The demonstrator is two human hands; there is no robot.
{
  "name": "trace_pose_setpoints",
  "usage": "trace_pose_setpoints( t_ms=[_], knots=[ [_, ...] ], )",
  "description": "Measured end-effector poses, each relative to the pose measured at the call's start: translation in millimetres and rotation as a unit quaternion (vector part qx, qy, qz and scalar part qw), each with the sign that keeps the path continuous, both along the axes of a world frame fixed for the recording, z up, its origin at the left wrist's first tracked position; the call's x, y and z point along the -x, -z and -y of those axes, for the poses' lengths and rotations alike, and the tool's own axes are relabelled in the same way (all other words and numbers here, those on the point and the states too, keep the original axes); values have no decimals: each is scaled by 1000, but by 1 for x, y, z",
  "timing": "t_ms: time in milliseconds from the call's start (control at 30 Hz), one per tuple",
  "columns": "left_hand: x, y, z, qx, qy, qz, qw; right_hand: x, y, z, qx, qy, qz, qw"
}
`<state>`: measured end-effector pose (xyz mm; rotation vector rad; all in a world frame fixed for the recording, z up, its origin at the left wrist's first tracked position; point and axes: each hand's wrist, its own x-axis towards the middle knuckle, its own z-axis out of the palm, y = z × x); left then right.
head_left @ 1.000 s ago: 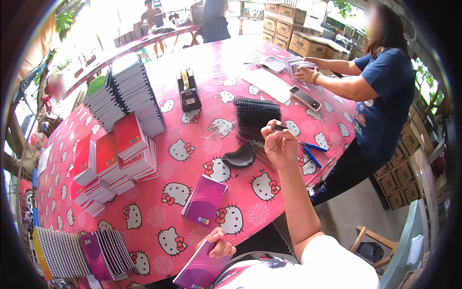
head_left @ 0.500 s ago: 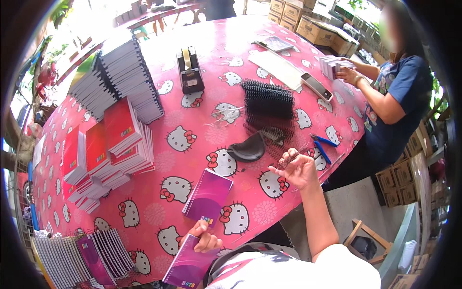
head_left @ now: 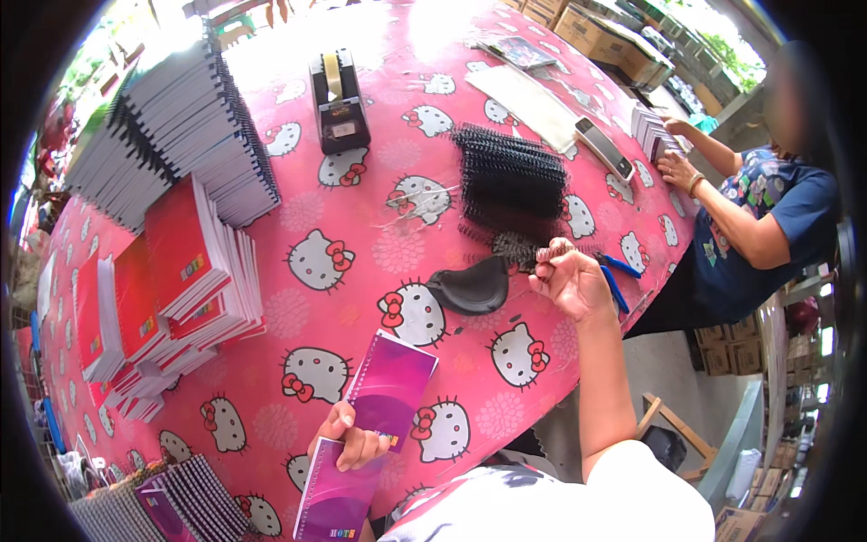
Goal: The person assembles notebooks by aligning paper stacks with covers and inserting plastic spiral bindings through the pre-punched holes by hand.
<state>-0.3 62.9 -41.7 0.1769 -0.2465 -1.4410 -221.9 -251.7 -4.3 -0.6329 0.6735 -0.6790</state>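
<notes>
My left hand (head_left: pixel 350 437) is closed round the top end of a purple notebook (head_left: pixel 336 495), held at the table's near edge. Just beyond it another purple notebook (head_left: pixel 397 384) lies on the pink tablecloth, partly covered by my fingers. My right hand (head_left: pixel 571 285) is raised over the table with fingers curled in a pinch on a dark, thin binding coil (head_left: pixel 587 250). Behind it lies a pile of black binding coils (head_left: pixel 513 176). A black curved, pouch-like piece (head_left: pixel 470 285) sits left of my right hand. Blue-handled pliers (head_left: pixel 617 287) lie to its right, partly hidden.
Stacks of red notebooks (head_left: pixel 185 248) and tall coil-bound stacks (head_left: pixel 203 117) stand at left. Bound notebooks (head_left: pixel 194 497) fill the near left corner. A tape dispenser (head_left: pixel 341 108) and a phone (head_left: pixel 605 152) lie farther back. At right, a co-worker (head_left: pixel 768 208) handles a small stack of notebooks.
My right hand has risen slightly away from me, its fingers closing more around the coil. The view has shifted. The co-worker's stack has come down to the table.
</notes>
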Motion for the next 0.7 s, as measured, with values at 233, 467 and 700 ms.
trace_pose_setpoints(
  t_ms=[233, 467, 700],
  knots=[
    [-1, 1, -4, 36, -35, 19, 999, -34, -23, -35, 188, -98, -285, 935],
    [-26, -33, -23, -40, -148, 171, 973, -110, -18, -125, 661, -283, -279, 636],
    [-41, -38, -53, -44, -127, 156, 979, -154, -32, -116, 734, -488, -327, 340]
  ],
)
